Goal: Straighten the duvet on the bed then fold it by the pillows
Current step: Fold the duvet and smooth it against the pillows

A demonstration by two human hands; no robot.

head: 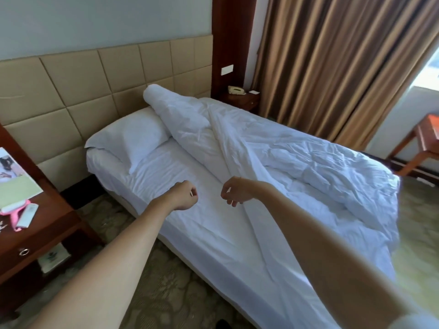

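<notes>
Both bare arms reach in from the bottom of the frame over the near edge of the bed (pixel 213 233). The left hand (pixel 184 195), just left of centre, is curled into a loose fist and holds nothing. The right hand (pixel 234 191), just right of centre, hangs with its fingers loosely bent downward; it grips nothing, though it hovers right at the near edge of the duvet (pixel 297 162) and whether a fingertip brushes the cloth cannot be told.

The duvet is white and badly rumpled. It lies bunched over the right half of the mattress, from the headboard (pixel 83 86) in the upper middle down to the foot of the bed at the right, where it spills over the side. One corner is rolled up against the headboard (a thick tube of fabric) and leans onto the pillow (pixel 133 136). The pillow sits at the head of the bed, left of centre, with bare sheet showing below it.

A wooden nightstand (pixel 35 233) at the lower left carries a remote control (pixel 27 216) beside a pink object. Brown curtains (pixel 332 55) fill the upper right, and a telephone (pixel 236 90) rests on a small table beside them.
</notes>
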